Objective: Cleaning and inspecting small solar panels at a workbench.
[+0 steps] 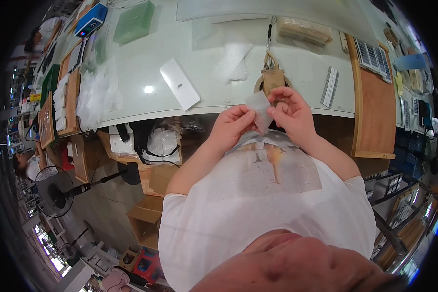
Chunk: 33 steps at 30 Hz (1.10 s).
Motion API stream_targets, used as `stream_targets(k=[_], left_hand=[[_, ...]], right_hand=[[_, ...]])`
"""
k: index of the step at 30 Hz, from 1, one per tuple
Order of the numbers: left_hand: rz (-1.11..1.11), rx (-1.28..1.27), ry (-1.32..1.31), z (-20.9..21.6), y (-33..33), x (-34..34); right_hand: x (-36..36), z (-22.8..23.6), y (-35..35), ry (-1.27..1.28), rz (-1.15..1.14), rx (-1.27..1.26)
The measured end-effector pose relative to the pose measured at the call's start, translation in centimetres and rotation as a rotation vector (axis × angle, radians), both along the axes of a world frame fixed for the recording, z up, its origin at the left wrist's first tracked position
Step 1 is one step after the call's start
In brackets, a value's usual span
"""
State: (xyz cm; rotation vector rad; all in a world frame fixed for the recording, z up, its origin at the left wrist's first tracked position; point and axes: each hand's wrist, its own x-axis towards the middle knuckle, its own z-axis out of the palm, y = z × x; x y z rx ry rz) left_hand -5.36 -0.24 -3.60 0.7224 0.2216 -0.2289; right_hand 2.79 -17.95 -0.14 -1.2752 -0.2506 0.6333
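Between my two hands, just over the near edge of the table, is a small translucent whitish bubble-wrap bag (260, 108). My left hand (234, 121) pinches its left edge between thumb and fingers. On its right edge my right hand (292, 112) grips it with thumb and curled fingers. Whether anything lies inside the bag cannot be made out. Right behind the hands stands a brown taped block (273, 79) on a round base, with a cable running from its top. A flat white box (180, 83) with a small notch lies to the left of my hands.
Crumpled bubble wrap (234, 63) lies beyond my hands. Clear plastic bags (97, 95) are heaped at left, below a green stack (134, 22) and a blue device (91, 20). A ruler-like strip (330, 87) lies at right, beside a wooden board (374, 117). A fan (56, 192) stands left.
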Motion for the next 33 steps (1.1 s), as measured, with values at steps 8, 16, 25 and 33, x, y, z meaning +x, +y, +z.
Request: stream_targets(k=[8,16,25,33], left_hand=[[-0.083,0.059,-0.032,0.2,0.2,-0.2],[-0.035,0.083,0.015,0.4,-0.1,-0.2],[-0.024,0.062,0.018,0.5,-0.2,0.2],[0.073,0.269,-0.228,-0.3,0.0,-0.3]], right_hand=[[-0.4,0.1,0.3,0.122,-0.004,-0.050],[-0.5,-0.1,0.3,0.112,0.005,-0.054],[-0.5,-0.5,0.2,0.083,-0.013,-0.070],[-0.8,1.0,0.1,-0.153,0.066,-0.265]])
